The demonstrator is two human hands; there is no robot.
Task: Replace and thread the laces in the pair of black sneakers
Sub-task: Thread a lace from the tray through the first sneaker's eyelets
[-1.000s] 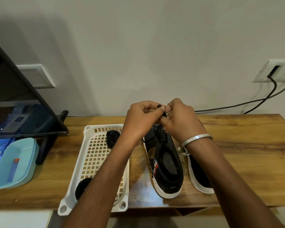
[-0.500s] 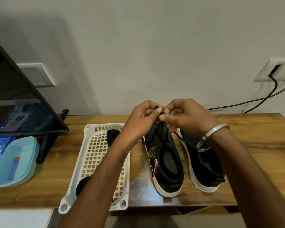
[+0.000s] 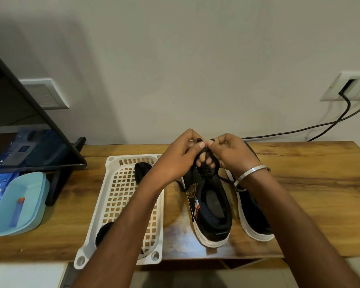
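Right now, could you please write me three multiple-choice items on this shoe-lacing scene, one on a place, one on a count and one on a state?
1. Where does the white plastic basket lie relative to the two black sneakers?
A. To their left
B. To their right
C. Behind them, against the wall

2. How many black sneakers stand on the wooden table?
A. One
B. Two
C. Three

3. What are the left hand and the right hand doing?
A. Resting flat on the table
B. Lifting the basket
C. Pinching the black lace above the left sneaker

Answers:
1 A: the basket sits left of both shoes.
2 B: the left sneaker and the right sneaker stand side by side.
3 C: both hands' fingertips meet on the lace over the shoe's eyelets.
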